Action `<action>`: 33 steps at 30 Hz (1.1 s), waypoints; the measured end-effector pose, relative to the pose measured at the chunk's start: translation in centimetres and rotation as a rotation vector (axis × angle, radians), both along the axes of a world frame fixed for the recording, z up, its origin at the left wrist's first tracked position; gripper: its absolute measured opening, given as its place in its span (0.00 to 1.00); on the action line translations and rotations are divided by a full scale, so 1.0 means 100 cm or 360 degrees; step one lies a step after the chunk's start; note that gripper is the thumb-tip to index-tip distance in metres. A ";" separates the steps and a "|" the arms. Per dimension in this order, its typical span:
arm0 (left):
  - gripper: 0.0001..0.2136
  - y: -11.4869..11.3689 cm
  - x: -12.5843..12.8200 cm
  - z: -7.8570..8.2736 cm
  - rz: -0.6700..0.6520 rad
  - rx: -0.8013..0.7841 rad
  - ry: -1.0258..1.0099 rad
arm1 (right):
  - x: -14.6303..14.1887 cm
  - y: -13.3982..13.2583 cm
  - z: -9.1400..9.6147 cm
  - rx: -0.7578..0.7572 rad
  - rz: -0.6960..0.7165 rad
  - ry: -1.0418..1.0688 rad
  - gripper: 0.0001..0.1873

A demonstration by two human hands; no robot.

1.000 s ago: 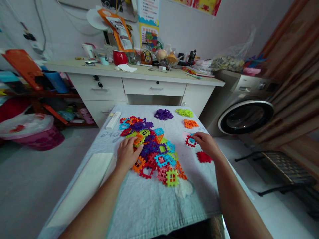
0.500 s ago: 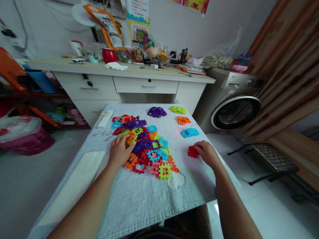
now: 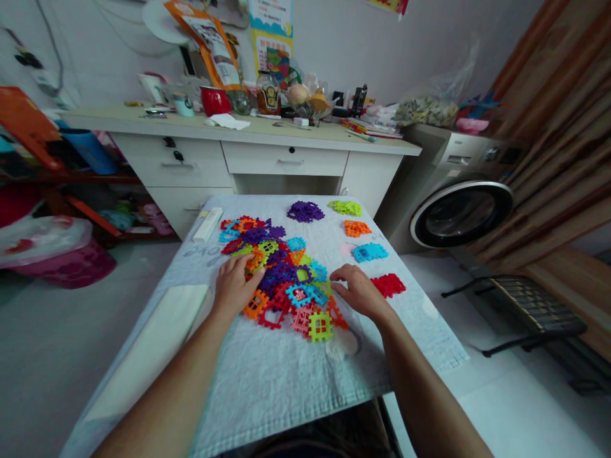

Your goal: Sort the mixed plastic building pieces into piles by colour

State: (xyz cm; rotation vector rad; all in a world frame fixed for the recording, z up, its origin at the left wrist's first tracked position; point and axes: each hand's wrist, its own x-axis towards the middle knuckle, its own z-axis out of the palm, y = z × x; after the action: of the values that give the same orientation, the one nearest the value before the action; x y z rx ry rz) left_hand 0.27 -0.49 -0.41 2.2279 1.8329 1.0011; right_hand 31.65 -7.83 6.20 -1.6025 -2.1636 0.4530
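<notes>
A mixed heap of plastic interlocking building tiles [image 3: 281, 275] in several colours lies mid-table. At its left edge rests my left hand [image 3: 235, 284], thumb and fingers apart, touching an orange tile [image 3: 256, 259]. My right hand [image 3: 359, 290] hovers by the heap's right edge with curved, parted fingers and nothing visible in them. Behind that hand sits a red tile pile [image 3: 389, 285]. Farther up the right side are a blue pile [image 3: 370, 252], an orange pile [image 3: 357, 228] and a lime pile [image 3: 345, 207]. A purple pile [image 3: 305, 212] lies at the far end.
A pale cloth [image 3: 281, 388] covers the table. On its far left corner lies a white box-like object [image 3: 207, 224]. Beyond stand a cabinet with a cluttered top [image 3: 191, 133] and a washing machine [image 3: 458, 191]. A stool [image 3: 529, 308] is at right, a pink bin [image 3: 71, 261] at left.
My right hand has left the red pile and moved left to the heap's edge. The red pile now shows fully. My left hand stays at the heap; the view has shifted slightly.
</notes>
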 end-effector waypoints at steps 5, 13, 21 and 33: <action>0.20 0.000 0.001 0.000 0.0006 -0.0001 -0.0006 | -0.017 0.005 -0.021 0.0100 -0.0139 -0.0019 0.18; 0.20 0.000 0.000 0.000 0.0015 -0.0025 -0.0016 | -0.024 0.019 -0.040 0.0079 -0.0188 -0.0056 0.24; 0.21 0.000 0.001 0.002 0.0015 -0.0026 -0.0001 | -0.012 0.023 -0.045 0.0231 -0.0306 -0.0005 0.21; 0.20 -0.001 0.002 0.004 0.0005 -0.0018 -0.0018 | 0.045 0.032 -0.022 0.0446 -0.0768 -0.0176 0.19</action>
State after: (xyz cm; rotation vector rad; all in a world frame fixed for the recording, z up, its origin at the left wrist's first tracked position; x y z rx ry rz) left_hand 0.50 -0.54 0.03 2.2091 1.8331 0.9996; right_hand 36.11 -4.67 4.00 -1.9296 -1.7269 -0.0840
